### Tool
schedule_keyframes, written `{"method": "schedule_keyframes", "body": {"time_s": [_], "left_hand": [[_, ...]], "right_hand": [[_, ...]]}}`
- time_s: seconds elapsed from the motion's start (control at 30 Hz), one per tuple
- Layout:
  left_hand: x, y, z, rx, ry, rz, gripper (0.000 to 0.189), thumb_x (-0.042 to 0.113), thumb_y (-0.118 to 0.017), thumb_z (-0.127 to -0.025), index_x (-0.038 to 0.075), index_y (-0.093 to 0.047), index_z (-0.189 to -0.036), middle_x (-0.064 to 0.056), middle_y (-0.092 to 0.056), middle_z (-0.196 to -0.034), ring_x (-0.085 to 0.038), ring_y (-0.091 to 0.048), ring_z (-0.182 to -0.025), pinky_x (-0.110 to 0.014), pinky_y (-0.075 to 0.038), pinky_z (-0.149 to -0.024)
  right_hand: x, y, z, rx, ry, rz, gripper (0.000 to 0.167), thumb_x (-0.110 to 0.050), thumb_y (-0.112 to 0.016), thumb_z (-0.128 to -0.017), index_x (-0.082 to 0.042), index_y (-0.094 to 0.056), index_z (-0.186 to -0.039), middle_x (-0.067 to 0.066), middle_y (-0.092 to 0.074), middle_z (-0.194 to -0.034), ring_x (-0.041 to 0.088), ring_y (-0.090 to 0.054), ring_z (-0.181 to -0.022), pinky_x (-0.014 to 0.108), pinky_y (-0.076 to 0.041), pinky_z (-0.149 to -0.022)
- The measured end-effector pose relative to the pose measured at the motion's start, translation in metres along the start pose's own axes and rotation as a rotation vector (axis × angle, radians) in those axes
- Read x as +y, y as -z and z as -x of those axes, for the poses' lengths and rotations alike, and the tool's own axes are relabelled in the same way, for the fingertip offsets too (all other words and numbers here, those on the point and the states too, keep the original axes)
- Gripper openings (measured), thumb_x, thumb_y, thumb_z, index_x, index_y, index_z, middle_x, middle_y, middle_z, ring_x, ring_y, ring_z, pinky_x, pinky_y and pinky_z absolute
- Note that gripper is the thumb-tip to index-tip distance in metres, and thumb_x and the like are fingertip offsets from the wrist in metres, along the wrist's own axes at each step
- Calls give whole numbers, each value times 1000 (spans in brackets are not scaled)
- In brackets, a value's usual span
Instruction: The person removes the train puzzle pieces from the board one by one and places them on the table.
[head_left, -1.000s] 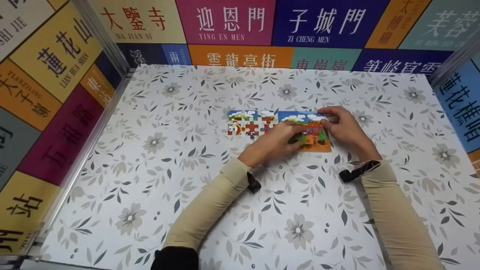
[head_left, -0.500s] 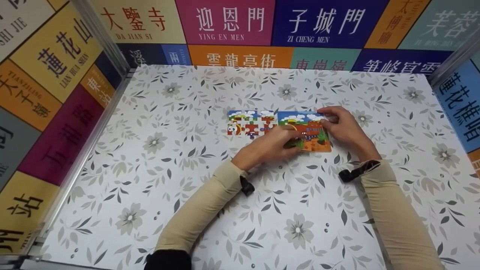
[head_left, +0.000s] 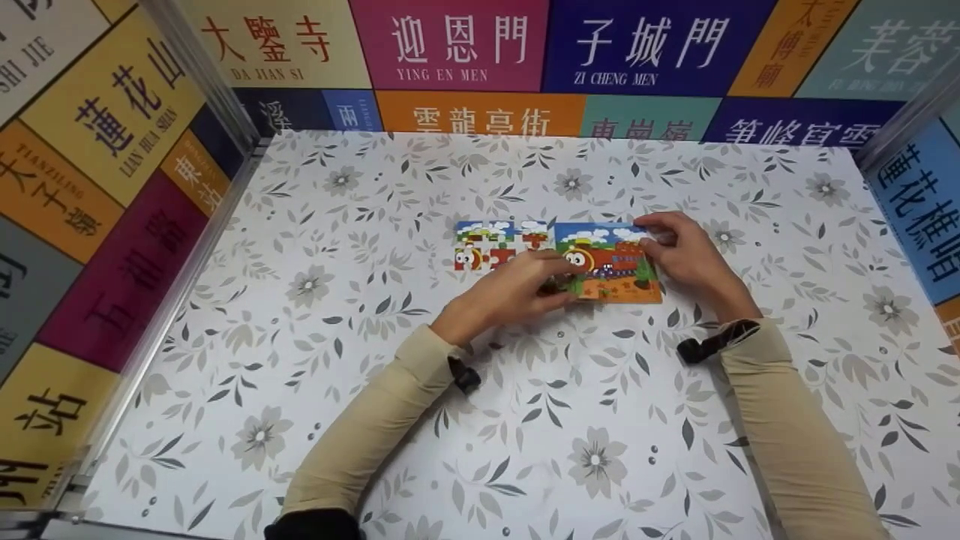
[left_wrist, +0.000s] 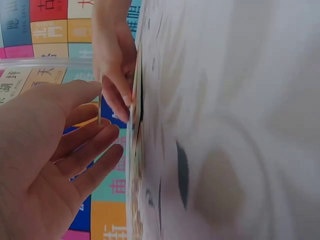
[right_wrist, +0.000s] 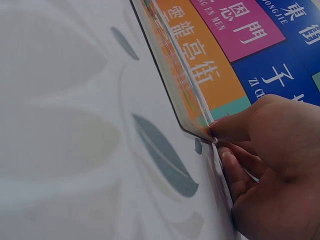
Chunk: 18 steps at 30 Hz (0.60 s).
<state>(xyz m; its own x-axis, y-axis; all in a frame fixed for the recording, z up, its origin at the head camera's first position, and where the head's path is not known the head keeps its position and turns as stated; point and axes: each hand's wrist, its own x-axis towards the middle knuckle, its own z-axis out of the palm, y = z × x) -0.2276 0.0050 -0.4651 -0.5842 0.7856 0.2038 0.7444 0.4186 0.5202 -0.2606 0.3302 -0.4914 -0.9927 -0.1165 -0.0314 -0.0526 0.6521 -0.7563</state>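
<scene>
My left hand (head_left: 517,289) pinches a thin puzzle piece (left_wrist: 100,106), seen edge-on between thumb and fingers in the left wrist view; its printed face cannot be made out. The hand hovers by the left edge of a picture puzzle board (head_left: 611,289), which shows a red train with a face under a blue sky. My right hand (head_left: 686,251) grips that board at its upper right edge, and its fingertips meet the board's corner (right_wrist: 197,130) in the right wrist view. Left of the board lie loose-fitted jigsaw pieces (head_left: 484,234), partly hidden by my left hand.
A white tabletop (head_left: 420,435) printed with grey flowers and leaves spreads all around. Coloured panels (head_left: 450,45) with large characters wall off the back and sides. Dark straps with small cameras sit at both wrists.
My left hand has moved left across the board, uncovering the train's face and covering part of the loose pieces. The right hand and the board have stayed in place.
</scene>
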Motion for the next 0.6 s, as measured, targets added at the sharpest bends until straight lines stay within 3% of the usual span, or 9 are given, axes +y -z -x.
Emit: {"method": "schedule_keyframes", "body": {"time_s": [0.2,0.37,0.6], "left_hand": [[-9,9,15,44,21,-57,36,30,-69,-108,15,-73,-140,-2,-75,-135,-19,-72,-117,-33,-59,-99],[-17,16,26,43,56,-69,42,33,-71,-107,12,-71,-143,-3,-74,-140,-20,-69,-130,-34,-54,-113],[-26,21,38,33,91,-30,41,31,-72,-106,15,-71,-143,-3,-74,-139,-20,-71,-125,-36,-57,-108]], "right_hand": [[0,-1,0,-1,3,1,41,-15,-62,-110,-10,-62,-151,21,-52,-151,33,-60,-126,21,-45,-93],[1,0,0,-7,-13,1,41,-16,-62,-110,-11,-62,-151,21,-52,-152,34,-59,-127,29,-46,-99],[0,0,-1,-9,-32,-11,42,-17,-63,-110,-13,-62,-152,20,-52,-153,34,-58,-130,39,-46,-105]]}}
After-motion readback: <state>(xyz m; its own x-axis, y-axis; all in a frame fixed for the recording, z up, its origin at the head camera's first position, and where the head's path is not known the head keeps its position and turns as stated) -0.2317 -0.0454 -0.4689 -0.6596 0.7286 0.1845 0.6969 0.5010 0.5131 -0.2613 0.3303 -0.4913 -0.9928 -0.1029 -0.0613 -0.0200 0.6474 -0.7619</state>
